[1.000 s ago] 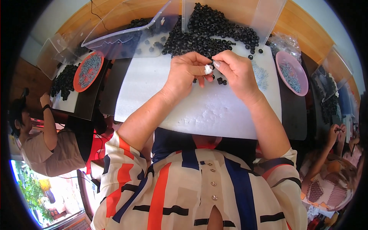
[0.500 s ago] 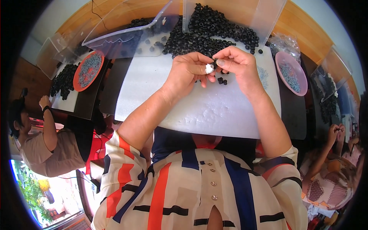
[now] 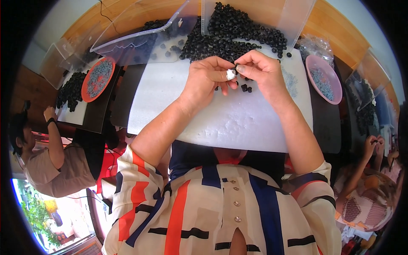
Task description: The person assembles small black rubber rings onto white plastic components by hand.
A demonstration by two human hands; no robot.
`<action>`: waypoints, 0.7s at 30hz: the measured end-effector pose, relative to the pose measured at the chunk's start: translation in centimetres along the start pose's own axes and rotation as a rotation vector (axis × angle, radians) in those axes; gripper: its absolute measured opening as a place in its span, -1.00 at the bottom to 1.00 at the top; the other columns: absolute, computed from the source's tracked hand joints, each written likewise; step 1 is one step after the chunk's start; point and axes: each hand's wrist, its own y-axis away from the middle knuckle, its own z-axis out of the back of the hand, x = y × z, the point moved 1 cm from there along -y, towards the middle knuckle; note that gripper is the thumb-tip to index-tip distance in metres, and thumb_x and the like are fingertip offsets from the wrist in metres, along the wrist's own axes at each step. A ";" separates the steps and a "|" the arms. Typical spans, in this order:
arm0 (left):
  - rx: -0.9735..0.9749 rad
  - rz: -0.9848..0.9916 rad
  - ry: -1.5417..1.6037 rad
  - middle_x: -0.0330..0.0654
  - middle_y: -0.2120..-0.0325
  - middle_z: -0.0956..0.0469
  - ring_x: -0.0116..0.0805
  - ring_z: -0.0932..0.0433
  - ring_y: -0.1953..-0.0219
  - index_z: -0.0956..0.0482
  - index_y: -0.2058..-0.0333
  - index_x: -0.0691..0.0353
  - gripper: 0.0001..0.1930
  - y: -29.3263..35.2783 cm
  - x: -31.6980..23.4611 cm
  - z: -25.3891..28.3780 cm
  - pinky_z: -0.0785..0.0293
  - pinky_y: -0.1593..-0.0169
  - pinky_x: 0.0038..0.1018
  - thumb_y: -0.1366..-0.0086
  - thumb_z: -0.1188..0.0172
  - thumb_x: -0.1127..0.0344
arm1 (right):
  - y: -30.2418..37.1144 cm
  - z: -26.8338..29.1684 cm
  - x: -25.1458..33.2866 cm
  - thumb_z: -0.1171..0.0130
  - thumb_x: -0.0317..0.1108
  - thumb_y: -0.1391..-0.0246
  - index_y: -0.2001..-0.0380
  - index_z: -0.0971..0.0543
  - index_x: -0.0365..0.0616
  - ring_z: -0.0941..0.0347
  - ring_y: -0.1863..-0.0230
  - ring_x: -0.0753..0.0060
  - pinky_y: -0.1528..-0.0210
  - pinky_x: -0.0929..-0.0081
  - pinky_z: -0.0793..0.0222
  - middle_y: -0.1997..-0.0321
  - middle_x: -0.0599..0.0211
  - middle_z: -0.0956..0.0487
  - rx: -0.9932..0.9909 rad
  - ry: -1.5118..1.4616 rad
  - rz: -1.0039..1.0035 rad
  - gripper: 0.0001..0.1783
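Note:
My left hand [image 3: 208, 80] and my right hand [image 3: 260, 70] meet over a white foam sheet [image 3: 221, 123]. Between their fingertips they pinch one small black ring-shaped part [image 3: 236, 70], and a white wrap covers a left fingertip beside it. Two or three loose black parts [image 3: 246, 88] lie on the sheet just below my right hand. A big heap of the same black parts [image 3: 231, 34] lies just beyond both hands.
Clear plastic bins [image 3: 140, 29] stand at the back. A pink dish [image 3: 325, 78] of small grey pieces sits on the right, an orange dish [image 3: 98, 78] on the left. One person [image 3: 46, 161] works at the left, another [image 3: 369, 178] at the right.
Both hands have shifted slightly toward the heap, still joined at the fingertips. The loose parts under my right hand show more clearly.

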 end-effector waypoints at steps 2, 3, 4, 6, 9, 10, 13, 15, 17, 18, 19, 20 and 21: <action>-0.008 0.006 0.002 0.02 0.46 -0.61 -0.23 -0.63 0.51 -0.52 0.27 0.48 -0.87 0.0 -0.2 -0.1 -0.44 0.57 -0.50 -0.19 -0.19 0.59 | 0.2 -0.1 0.2 -0.16 -0.53 -0.11 0.30 -0.58 -0.28 -0.48 0.33 0.64 0.25 0.62 -0.43 0.36 0.39 -0.59 -0.025 -0.017 0.003 -0.92; -0.014 0.008 0.005 0.02 0.46 -0.61 -0.24 -0.62 0.50 -0.51 0.26 0.48 -0.87 0.0 -0.4 -0.2 -0.45 0.57 -0.50 -0.20 -0.19 0.59 | 0.2 -0.1 0.5 -0.16 -0.54 -0.11 0.30 -0.58 -0.28 -0.47 0.33 0.65 0.26 0.63 -0.42 0.35 0.40 -0.59 -0.049 -0.031 0.009 -0.92; -0.013 0.008 0.004 0.02 0.46 -0.61 -0.24 -0.62 0.50 -0.51 0.26 0.48 -0.87 0.0 -0.4 -0.1 -0.45 0.57 -0.50 -0.20 -0.19 0.59 | 0.2 -0.1 0.5 -0.16 -0.54 -0.11 0.30 -0.58 -0.28 -0.47 0.33 0.65 0.26 0.63 -0.42 0.35 0.40 -0.59 -0.051 -0.031 0.009 -0.92; -0.011 0.008 0.028 0.03 0.45 -0.61 -0.23 -0.63 0.48 -0.51 0.25 0.49 -0.87 0.0 -0.3 -0.1 -0.45 0.55 -0.50 -0.21 -0.18 0.58 | 0.1 0.0 0.4 -0.16 -0.54 -0.11 0.30 -0.58 -0.28 -0.47 0.32 0.64 0.25 0.61 -0.43 0.35 0.39 -0.59 -0.095 -0.068 -0.020 -0.92; 0.002 0.011 -0.010 0.03 0.42 -0.60 -0.21 -0.64 0.43 -0.48 0.18 0.47 -0.84 0.1 -0.3 -0.1 -0.46 0.53 -0.50 -0.28 -0.12 0.54 | 0.1 -0.3 0.1 -0.15 -0.53 -0.13 0.29 -0.58 -0.28 -0.47 0.31 0.64 0.25 0.62 -0.43 0.35 0.40 -0.58 -0.083 -0.085 -0.018 -0.92; 0.001 0.011 -0.009 0.03 0.42 -0.60 -0.21 -0.64 0.43 -0.48 0.18 0.47 -0.84 0.1 -0.3 -0.1 -0.46 0.53 -0.50 -0.28 -0.12 0.54 | 0.1 -0.4 0.2 -0.15 -0.53 -0.13 0.29 -0.58 -0.28 -0.47 0.31 0.64 0.25 0.62 -0.43 0.35 0.40 -0.58 -0.082 -0.085 -0.019 -0.92; 0.013 0.014 -0.005 0.03 0.41 -0.60 -0.20 -0.65 0.42 -0.48 0.18 0.47 -0.84 0.0 -0.3 -0.1 -0.46 0.53 -0.50 -0.28 -0.12 0.54 | 0.2 -0.6 0.4 -0.15 -0.53 -0.14 0.28 -0.57 -0.29 -0.49 0.31 0.62 0.24 0.61 -0.46 0.36 0.37 -0.58 -0.086 -0.068 -0.017 -0.91; 0.011 0.012 -0.016 0.03 0.41 -0.60 -0.20 -0.65 0.42 -0.49 0.18 0.47 -0.84 0.1 -0.4 -0.1 -0.46 0.52 -0.50 -0.28 -0.11 0.54 | 0.2 -0.7 0.6 -0.13 -0.54 -0.15 0.28 -0.56 -0.32 -0.50 0.33 0.60 0.23 0.60 -0.49 0.36 0.34 -0.58 -0.099 -0.045 -0.007 -0.91; 0.012 0.016 -0.005 0.04 0.41 -0.60 -0.20 -0.65 0.42 -0.49 0.18 0.46 -0.85 0.0 -0.3 -0.1 -0.46 0.52 -0.50 -0.28 -0.11 0.54 | 0.3 -0.8 0.6 -0.13 -0.55 -0.15 0.28 -0.56 -0.33 -0.51 0.35 0.59 0.23 0.59 -0.51 0.36 0.32 -0.58 -0.102 -0.066 -0.016 -0.91; 0.013 0.020 0.005 0.04 0.41 -0.60 -0.20 -0.65 0.42 -0.49 0.18 0.46 -0.85 0.0 -0.3 0.0 -0.46 0.52 -0.50 -0.28 -0.11 0.55 | 0.3 -0.9 0.5 -0.12 -0.55 -0.15 0.28 -0.55 -0.34 -0.52 0.36 0.58 0.23 0.58 -0.52 0.37 0.31 -0.58 -0.105 -0.088 -0.024 -0.91; 0.012 0.019 0.006 0.04 0.41 -0.60 -0.20 -0.65 0.42 -0.49 0.18 0.46 -0.85 0.0 -0.3 0.0 -0.46 0.52 -0.50 -0.28 -0.11 0.55 | 0.3 -1.0 0.6 -0.12 -0.55 -0.15 0.28 -0.55 -0.34 -0.52 0.36 0.58 0.23 0.58 -0.52 0.37 0.31 -0.58 -0.103 -0.088 -0.025 -0.91; 0.005 0.019 0.030 0.07 0.40 -0.60 -0.18 -0.65 0.45 -0.50 0.20 0.49 -0.85 0.1 -0.4 -0.1 -0.47 0.53 -0.48 -0.25 -0.13 0.57 | 0.3 -1.0 0.6 -0.12 -0.56 -0.15 0.28 -0.55 -0.35 -0.52 0.37 0.58 0.23 0.58 -0.52 0.37 0.30 -0.58 -0.102 -0.101 -0.015 -0.91; -0.001 0.018 0.055 0.10 0.39 -0.61 -0.17 -0.64 0.47 -0.50 0.22 0.52 -0.85 0.1 -0.4 -0.1 -0.48 0.54 -0.46 -0.22 -0.15 0.60 | 0.4 -1.1 0.7 -0.12 -0.57 -0.15 0.28 -0.55 -0.35 -0.53 0.38 0.57 0.24 0.58 -0.52 0.37 0.30 -0.58 -0.102 -0.113 -0.005 -0.92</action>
